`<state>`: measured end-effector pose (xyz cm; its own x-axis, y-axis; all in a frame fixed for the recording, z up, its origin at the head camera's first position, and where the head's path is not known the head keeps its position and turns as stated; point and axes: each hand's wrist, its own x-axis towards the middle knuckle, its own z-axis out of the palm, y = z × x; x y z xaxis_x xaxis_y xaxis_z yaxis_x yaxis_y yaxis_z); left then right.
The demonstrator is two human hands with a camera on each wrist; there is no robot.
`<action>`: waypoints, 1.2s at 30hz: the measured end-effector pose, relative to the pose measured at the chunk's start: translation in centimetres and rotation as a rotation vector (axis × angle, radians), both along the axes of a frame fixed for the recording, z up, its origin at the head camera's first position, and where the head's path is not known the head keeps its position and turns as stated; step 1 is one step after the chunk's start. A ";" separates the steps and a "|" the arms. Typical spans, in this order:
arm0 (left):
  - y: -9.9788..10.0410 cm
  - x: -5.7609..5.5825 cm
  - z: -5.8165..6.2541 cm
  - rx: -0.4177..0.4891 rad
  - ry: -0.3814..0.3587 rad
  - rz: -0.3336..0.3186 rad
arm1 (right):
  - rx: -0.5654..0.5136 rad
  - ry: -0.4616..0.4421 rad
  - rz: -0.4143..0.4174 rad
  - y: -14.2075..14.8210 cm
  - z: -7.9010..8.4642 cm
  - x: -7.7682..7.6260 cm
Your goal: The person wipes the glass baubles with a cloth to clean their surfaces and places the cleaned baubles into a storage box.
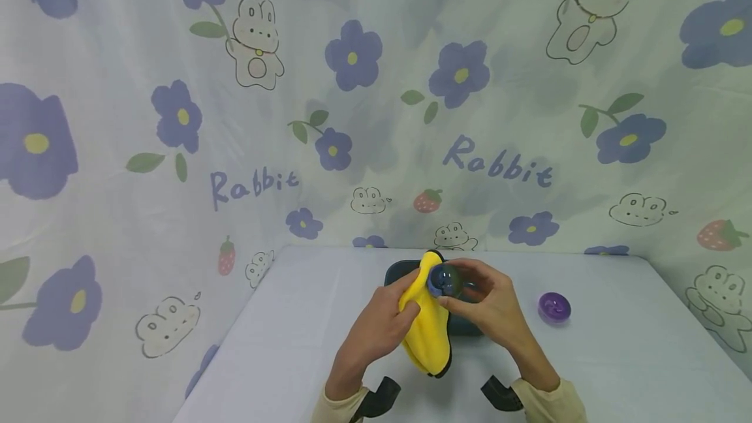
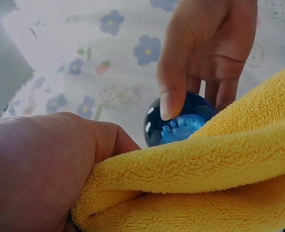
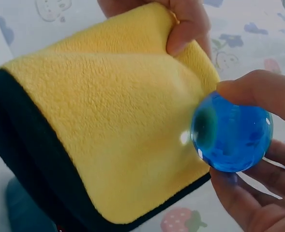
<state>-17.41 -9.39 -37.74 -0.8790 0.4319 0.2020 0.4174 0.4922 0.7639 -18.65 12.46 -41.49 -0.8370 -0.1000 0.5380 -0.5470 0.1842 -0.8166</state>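
A yellow cloth (image 1: pixel 427 335) with a dark edge hangs folded from my left hand (image 1: pixel 382 318), which grips it near its upper part. In the right wrist view the plush cloth (image 3: pixel 113 111) shows a dark backing. My right hand (image 1: pixel 493 299) holds a clear blue glass ball (image 3: pixel 234 133) between thumb and fingers, right beside the cloth. Inside the ball (image 2: pixel 181 121) a lighter blue shape shows in the left wrist view. Behind both hands stands a dark rectangular tray (image 1: pixel 399 269), largely hidden by the cloth and hands.
To the right on the white table (image 1: pixel 617 344) sits a small purple glossy round piece (image 1: pixel 555 308). A curtain (image 1: pixel 376 116) printed with flowers and rabbits rises behind the table.
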 end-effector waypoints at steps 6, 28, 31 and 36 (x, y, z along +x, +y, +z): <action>0.1 0.3 0.2 -0.014 0.019 0.023 | 0.022 -0.022 -0.013 0.4 0.0 -0.3; 0.3 0.1 0.3 -0.040 0.118 0.061 | 0.230 -0.118 0.008 0.3 0.1 -0.1; 0.3 0.0 0.3 -0.044 0.122 0.062 | 0.234 -0.101 0.013 0.2 0.1 0.0; 0.2 -0.2 0.1 -0.043 0.125 0.045 | 0.230 -0.091 0.032 0.1 0.3 0.2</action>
